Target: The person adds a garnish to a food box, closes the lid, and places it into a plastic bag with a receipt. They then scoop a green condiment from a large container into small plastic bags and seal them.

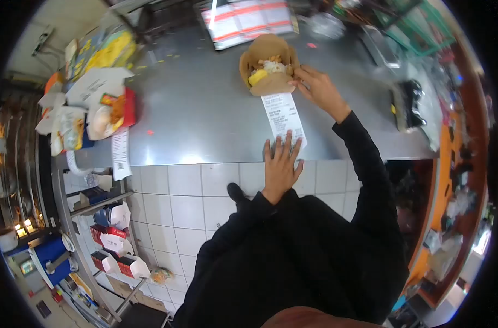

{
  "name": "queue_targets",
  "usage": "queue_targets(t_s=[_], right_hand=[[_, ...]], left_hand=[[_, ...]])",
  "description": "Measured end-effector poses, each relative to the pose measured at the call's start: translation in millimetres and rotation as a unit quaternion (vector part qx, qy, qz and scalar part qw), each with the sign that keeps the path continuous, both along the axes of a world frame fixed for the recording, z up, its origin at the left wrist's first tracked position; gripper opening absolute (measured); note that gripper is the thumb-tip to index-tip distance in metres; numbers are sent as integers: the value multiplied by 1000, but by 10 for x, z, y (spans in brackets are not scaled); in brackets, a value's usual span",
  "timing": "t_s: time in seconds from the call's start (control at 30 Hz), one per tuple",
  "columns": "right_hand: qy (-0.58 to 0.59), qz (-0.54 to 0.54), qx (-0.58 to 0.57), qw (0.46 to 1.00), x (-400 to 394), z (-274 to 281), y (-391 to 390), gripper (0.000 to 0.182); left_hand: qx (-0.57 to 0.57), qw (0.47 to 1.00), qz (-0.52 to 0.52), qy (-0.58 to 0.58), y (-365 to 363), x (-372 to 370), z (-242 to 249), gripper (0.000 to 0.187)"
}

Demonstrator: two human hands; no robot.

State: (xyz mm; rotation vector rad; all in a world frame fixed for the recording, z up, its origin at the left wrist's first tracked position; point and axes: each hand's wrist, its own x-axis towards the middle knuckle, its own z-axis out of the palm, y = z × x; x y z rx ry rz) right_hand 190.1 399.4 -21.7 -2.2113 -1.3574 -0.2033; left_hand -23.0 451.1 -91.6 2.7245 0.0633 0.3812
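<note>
A brown cardboard food box (271,45) stands with its flaps up on the steel table. Inside it are white rice (274,66), a yellow portion (256,77) and brown pieces. My right hand (320,90) is at the box's right side, thumb and fingers closed on its edge. A printed receipt (280,112) lies from under the box's near side towards the table edge. On the receipt's lower end rests my left hand (282,167), fingers spread and holding nothing.
Open food boxes (95,90) crowd the table's left end, with another receipt (121,154) hanging over the edge. Red-and-white packs (251,22) stand at the back. A black object (410,104) and a green basket (424,30) are on the right. Folded cartons (115,240) fill a lower-left shelf.
</note>
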Motion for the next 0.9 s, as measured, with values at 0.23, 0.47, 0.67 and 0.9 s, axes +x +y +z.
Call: queue_targets(t_s=[0.23, 0.47, 0.67, 0.9], right_hand=[[57, -102, 154, 981, 180, -96, -1394, 21], [83, 3, 71, 994, -116, -649, -1600, 7], [5, -12, 45, 999, 38, -797, -1651, 10], [54, -128, 105, 985, 522, -465, -1844, 16]], left_hand=[[3, 998, -60, 21, -1132, 679, -5, 54], [83, 990, -117, -4, -1301, 671, -243, 53], [118, 981, -154, -10, -1204, 700, -220, 53], [-70, 975, -212, -10, -995, 788, -81, 46]])
